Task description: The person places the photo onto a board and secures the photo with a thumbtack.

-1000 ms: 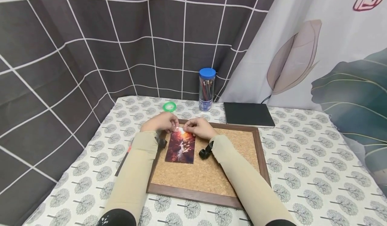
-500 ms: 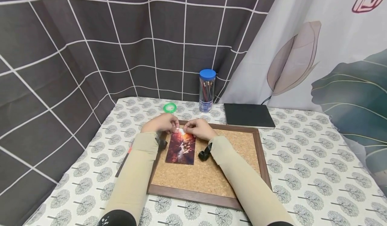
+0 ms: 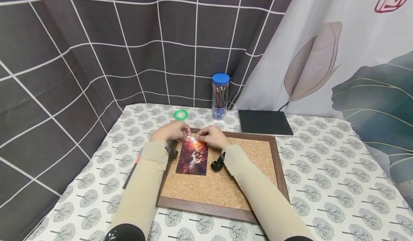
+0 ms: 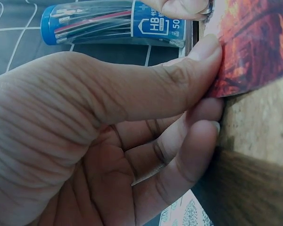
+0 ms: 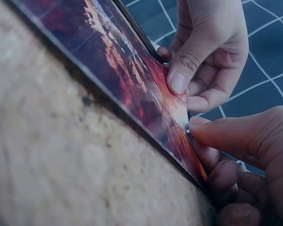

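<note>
A glossy photo print (image 3: 193, 158) in reds, oranges and purples lies on the left part of a framed corkboard (image 3: 232, 192). My left hand (image 3: 174, 131) pinches its upper left corner, with the thumb on top and the fingers beneath, as the left wrist view shows. My right hand (image 3: 213, 137) is at the same top edge, close beside the left. In the right wrist view, the right thumb and fingers pinch a small shiny pin-like piece (image 5: 188, 126) at the photo's edge; its exact kind is too small to tell.
Behind the board stand a blue-lidded jar of pencils (image 3: 221, 97), a green ring like a tape roll (image 3: 175, 115) and a flat black pad (image 3: 265, 123). A dark flat item (image 3: 128, 180) is partly hidden beneath the left sleeve. The cloth (image 3: 338, 194) has a tree print.
</note>
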`<state>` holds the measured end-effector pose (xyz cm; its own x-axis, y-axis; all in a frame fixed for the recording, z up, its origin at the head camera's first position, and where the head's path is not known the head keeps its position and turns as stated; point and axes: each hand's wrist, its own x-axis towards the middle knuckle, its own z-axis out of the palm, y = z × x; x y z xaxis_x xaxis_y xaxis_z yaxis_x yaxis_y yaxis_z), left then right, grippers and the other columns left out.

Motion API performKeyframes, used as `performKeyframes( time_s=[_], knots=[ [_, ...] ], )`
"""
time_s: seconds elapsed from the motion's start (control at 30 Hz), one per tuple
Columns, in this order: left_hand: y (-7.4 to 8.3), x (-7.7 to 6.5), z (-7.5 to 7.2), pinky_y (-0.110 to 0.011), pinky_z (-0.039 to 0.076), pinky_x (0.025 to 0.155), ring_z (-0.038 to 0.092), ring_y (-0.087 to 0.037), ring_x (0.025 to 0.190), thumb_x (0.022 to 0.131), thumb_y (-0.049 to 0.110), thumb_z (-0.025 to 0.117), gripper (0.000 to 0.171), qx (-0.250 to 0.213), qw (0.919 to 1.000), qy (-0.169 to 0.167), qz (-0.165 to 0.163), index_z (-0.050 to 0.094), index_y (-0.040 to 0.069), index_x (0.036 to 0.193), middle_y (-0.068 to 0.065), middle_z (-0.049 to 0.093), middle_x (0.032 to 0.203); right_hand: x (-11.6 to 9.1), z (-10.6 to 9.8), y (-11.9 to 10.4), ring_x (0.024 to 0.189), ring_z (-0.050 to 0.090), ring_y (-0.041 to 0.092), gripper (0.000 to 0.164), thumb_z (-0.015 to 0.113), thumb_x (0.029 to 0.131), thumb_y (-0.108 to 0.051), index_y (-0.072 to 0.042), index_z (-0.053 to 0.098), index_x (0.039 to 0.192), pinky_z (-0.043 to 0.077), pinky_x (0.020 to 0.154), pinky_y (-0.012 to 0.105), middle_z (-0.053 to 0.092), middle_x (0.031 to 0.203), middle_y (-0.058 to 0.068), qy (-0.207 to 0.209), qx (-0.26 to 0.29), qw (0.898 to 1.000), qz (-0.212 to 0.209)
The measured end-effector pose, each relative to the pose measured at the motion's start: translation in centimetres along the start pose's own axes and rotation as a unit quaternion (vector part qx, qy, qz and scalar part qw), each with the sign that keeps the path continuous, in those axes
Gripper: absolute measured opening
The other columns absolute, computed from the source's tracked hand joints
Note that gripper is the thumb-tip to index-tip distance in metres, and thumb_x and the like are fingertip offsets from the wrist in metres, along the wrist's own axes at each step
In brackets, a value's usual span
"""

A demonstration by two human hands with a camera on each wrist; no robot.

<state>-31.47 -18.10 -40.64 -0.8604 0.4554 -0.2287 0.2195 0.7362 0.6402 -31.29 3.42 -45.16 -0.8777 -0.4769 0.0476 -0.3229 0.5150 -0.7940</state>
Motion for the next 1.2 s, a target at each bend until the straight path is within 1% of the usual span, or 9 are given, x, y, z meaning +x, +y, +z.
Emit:
performKeyframes(
  time_s=[0.2,0.37,0.47,0.77,0.8,0.87,0.97,1.03,1.2],
  knots=[
    [-0.16,0.13,0.16,-0.029,0.052,0.063,0.057,-0.015,0.065,0.086,0.007,0.077,0.009,0.003,1.0,0.004,-0.001,0.068,0.006,0.088,-0.003,0.063,0.075,-0.17,0.01,0.05,0.054,0.052,0.01,0.009,0.074,0.092,-0.024,-0.016,0.078,0.092,0.045,0.05,0.025,0.069,0.081,-0.004,0.001,0.014,1.0,0.005],
    [0.24,-0.04,0.06,-0.028,0.052,0.063,0.057,-0.015,0.065,0.086,0.004,0.075,0.008,0.0,1.0,-0.001,0.002,0.068,0.004,0.089,-0.003,0.061,0.073,-0.31,-0.14,0.14,0.043,0.04,0.01,0.007,0.076,0.091,-0.022,-0.016,0.078,0.091,0.035,0.039,0.025,0.055,0.06,-0.002,-0.011,0.058,0.998,0.026],
    [0.49,-0.17,0.02,-0.027,0.051,0.063,0.057,-0.015,0.065,0.086,0.002,0.074,0.008,-0.001,1.0,-0.004,0.003,0.067,0.003,0.09,-0.003,0.059,0.073,-0.28,-0.11,0.31,0.039,0.035,0.009,0.005,0.076,0.09,-0.022,-0.017,0.078,0.09,0.033,0.037,0.024,0.047,0.052,-0.003,-0.018,0.068,0.997,0.033],
    [0.27,0.01,0.02,-0.026,0.05,0.061,0.055,-0.012,0.063,0.084,0.002,0.075,0.009,-0.005,1.0,-0.002,0.003,0.067,0.004,0.087,-0.003,0.06,0.073,-0.14,-0.17,0.26,0.039,0.035,0.009,0.007,0.076,0.091,-0.022,-0.016,0.078,0.09,0.033,0.037,0.025,0.05,0.053,-0.002,-0.024,0.059,0.997,0.034],
    [0.29,0.03,0.02,-0.026,0.05,0.061,0.055,-0.012,0.063,0.084,0.002,0.076,0.009,-0.005,1.0,-0.001,0.004,0.067,0.005,0.087,-0.002,0.06,0.073,-0.12,-0.21,0.22,0.039,0.036,0.009,0.007,0.075,0.091,-0.022,-0.016,0.078,0.091,0.033,0.038,0.025,0.052,0.055,-0.002,-0.024,0.052,0.998,0.034],
    [0.32,0.01,0.0,-0.026,0.05,0.061,0.055,-0.012,0.062,0.084,0.002,0.075,0.009,-0.004,1.0,0.0,0.003,0.067,0.005,0.087,-0.002,0.06,0.073,-0.04,-0.2,0.12,0.047,0.044,0.008,0.009,0.074,0.091,-0.024,-0.016,0.078,0.091,0.04,0.047,0.025,0.06,0.063,-0.004,-0.019,0.022,0.999,0.021],
    [0.39,-0.06,-0.01,-0.026,0.05,0.061,0.054,-0.012,0.062,0.084,0.001,0.074,0.009,-0.003,1.0,-0.002,0.003,0.067,0.005,0.087,-0.002,0.06,0.073,0.06,-0.12,-0.01,0.065,0.056,0.008,0.012,0.074,0.092,-0.025,-0.015,0.079,0.091,0.048,0.066,0.026,0.07,0.079,-0.005,-0.012,-0.023,1.0,0.001],
    [0.43,-0.15,-0.01,-0.026,0.049,0.061,0.054,-0.013,0.062,0.084,0.001,0.074,0.009,-0.004,1.0,-0.003,0.002,0.067,0.005,0.087,-0.002,0.061,0.073,0.1,-0.03,-0.12,0.077,0.06,0.008,0.012,0.073,0.092,-0.025,-0.014,0.079,0.091,0.048,0.079,0.027,0.073,0.085,-0.005,-0.008,-0.041,0.999,-0.008],
    [0.38,-0.22,0.09,-0.026,0.05,0.062,0.055,-0.013,0.064,0.085,0.003,0.075,0.008,-0.004,1.0,-0.001,0.004,0.067,0.005,0.087,-0.002,0.061,0.074,0.03,0.16,-0.29,0.077,0.061,0.012,0.012,0.075,0.091,-0.024,-0.013,0.079,0.09,0.049,0.079,0.03,0.072,0.083,-0.004,-0.001,-0.041,0.999,-0.003]
  ],
)
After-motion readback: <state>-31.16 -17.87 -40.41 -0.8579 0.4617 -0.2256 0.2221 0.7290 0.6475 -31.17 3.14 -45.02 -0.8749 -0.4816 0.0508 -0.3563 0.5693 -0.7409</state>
